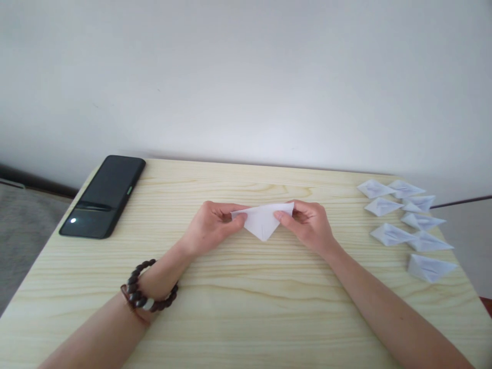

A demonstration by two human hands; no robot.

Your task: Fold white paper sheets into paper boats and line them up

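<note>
A folded white sheet of paper point(261, 220), triangular with its point toward me, is held up over the middle of the table. My left hand point(215, 225) pinches its left corner, thumb on the near face and fingers behind. At the opposite corner my right hand point(309, 223) grips it the same way. The paper's upper edge runs nearly straight between both hands. Its far face is hidden, as are most of my fingertips.
Several folded white paper boats point(384, 206) sit in loose rows along the right side of the wood-grain table point(246, 318). A black phone point(103, 192) lies at the far left. Behind the table's back edge rises a pale wall point(246, 87).
</note>
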